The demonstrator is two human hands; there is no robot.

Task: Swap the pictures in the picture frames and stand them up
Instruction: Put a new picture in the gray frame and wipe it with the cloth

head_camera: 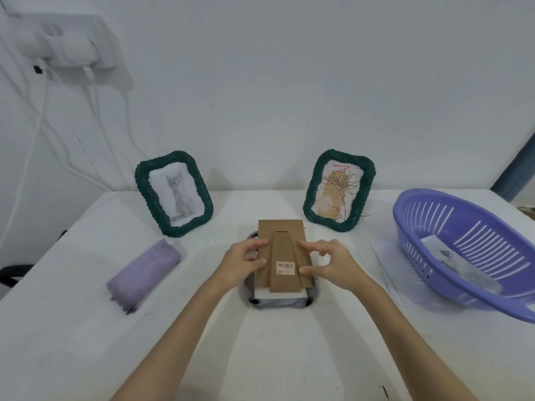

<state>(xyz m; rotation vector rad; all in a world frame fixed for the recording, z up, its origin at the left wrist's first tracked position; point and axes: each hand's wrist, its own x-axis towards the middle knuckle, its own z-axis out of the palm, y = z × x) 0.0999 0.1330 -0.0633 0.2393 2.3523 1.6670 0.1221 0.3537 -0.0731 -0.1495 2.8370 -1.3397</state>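
Two green woven picture frames stand at the back of the table. The left frame [173, 193] shows a grey cat, the right frame [338, 190] a line drawing of a plant. Between them and nearer me a third frame [285, 301] lies face down, grey-edged, with white paper showing at its near end. Its brown cardboard backing [282, 241] with stand flap and barcode sticker lies on top. My left hand [244, 263] grips the backing's left edge with curled fingers and thumb. My right hand [330, 263] pinches its right edge between thumb and fingers.
A rolled lilac cloth [144, 272] lies at the left. A purple slotted basket [469, 250] with papers inside sits at the right, on a white sheet [386, 261]. White cables [43, 117] hang on the wall at the left.
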